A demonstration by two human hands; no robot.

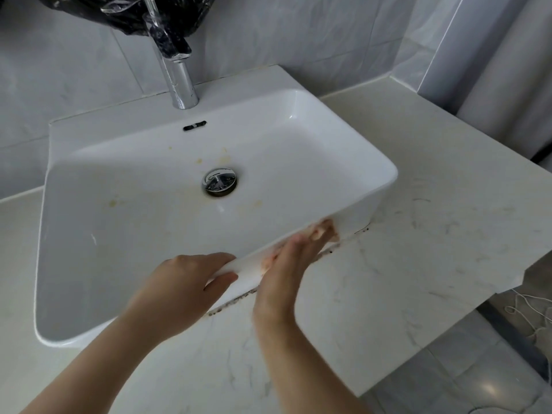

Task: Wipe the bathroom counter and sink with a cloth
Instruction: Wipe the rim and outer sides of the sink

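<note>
A white rectangular sink sits on a pale marbled counter. Yellowish stains mark the basin around the chrome drain. My left hand grips the sink's front rim, thumb inside and fingers curled over the edge. To its right, my right hand lies flat against the sink's outer front wall with its fingers together, blurred by motion. A pinkish smear shows at its fingertips and in the glossy wall. No cloth is clearly visible; anything under the palm is hidden.
Dark grime lines the seam where the sink meets the counter. A chrome faucet rises behind the basin, with black plastic draped over its top. The counter's edge drops off at the right to a tiled floor.
</note>
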